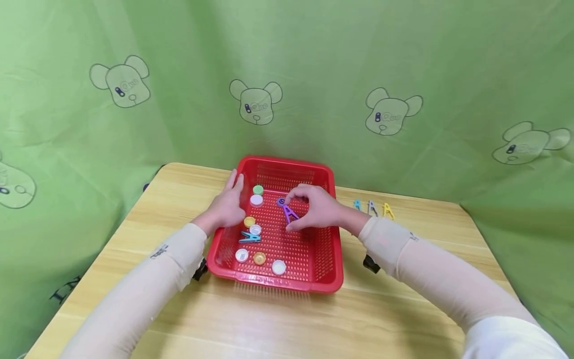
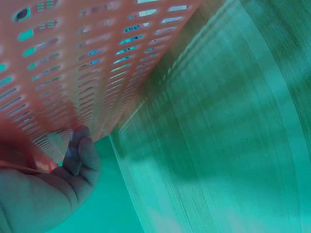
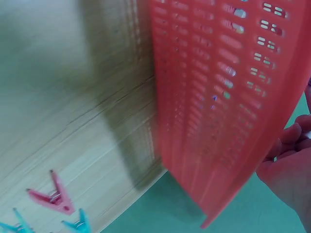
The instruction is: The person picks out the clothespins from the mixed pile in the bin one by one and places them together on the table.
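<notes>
A red perforated plastic basket (image 1: 281,287) stands on the wooden table. My left hand (image 1: 227,205) grips its left rim, with the fingers over the outer wall, as the left wrist view shows. Inside the basket, my right hand (image 1: 316,207) holds a purple clothespin (image 1: 290,214) between thumb and forefinger. A dark blue round cap (image 1: 281,202) lies just beyond it. A blue clothespin (image 1: 249,237) rests in the left part of the basket, near a clear cap (image 1: 255,230) and a yellow cap (image 1: 249,221). The basket wall hides most of the right hand in the right wrist view.
Other caps in the basket include a green cap (image 1: 258,190) and a white cap (image 1: 278,267). Right of the basket lie a blue clothespin (image 1: 357,204), a grey clothespin (image 1: 372,208) and a yellow clothespin (image 1: 388,211). A green curtain (image 1: 314,134) hangs behind the table (image 1: 305,326).
</notes>
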Motion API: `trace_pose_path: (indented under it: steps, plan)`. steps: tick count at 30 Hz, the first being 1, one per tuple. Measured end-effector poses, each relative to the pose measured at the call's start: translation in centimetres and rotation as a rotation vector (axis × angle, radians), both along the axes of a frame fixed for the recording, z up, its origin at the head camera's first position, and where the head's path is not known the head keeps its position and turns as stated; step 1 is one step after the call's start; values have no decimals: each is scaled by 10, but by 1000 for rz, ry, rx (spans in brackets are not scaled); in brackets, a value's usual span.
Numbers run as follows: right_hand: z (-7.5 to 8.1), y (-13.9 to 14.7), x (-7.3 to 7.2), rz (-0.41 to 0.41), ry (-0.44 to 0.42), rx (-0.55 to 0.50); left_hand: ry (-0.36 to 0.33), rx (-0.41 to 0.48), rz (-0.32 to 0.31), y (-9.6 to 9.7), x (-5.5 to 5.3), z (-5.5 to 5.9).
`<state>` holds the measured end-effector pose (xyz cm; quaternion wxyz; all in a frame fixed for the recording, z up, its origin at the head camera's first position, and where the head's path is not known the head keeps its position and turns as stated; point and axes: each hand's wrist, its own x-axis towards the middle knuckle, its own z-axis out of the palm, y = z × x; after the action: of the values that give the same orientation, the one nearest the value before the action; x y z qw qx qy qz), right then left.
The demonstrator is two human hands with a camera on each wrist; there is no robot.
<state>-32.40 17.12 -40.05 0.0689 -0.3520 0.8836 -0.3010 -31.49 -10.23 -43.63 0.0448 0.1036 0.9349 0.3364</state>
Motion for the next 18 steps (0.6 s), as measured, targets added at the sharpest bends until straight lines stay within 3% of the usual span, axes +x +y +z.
trace_pose_path:
  steps: [10, 18]
  plan:
    - [0, 31, 10, -104, 55, -74, -1, -12, -3, -2, 3, 1]
    - [2, 58, 20, -188, 48, -128, 11, -27, -8, 0, 4, 5]
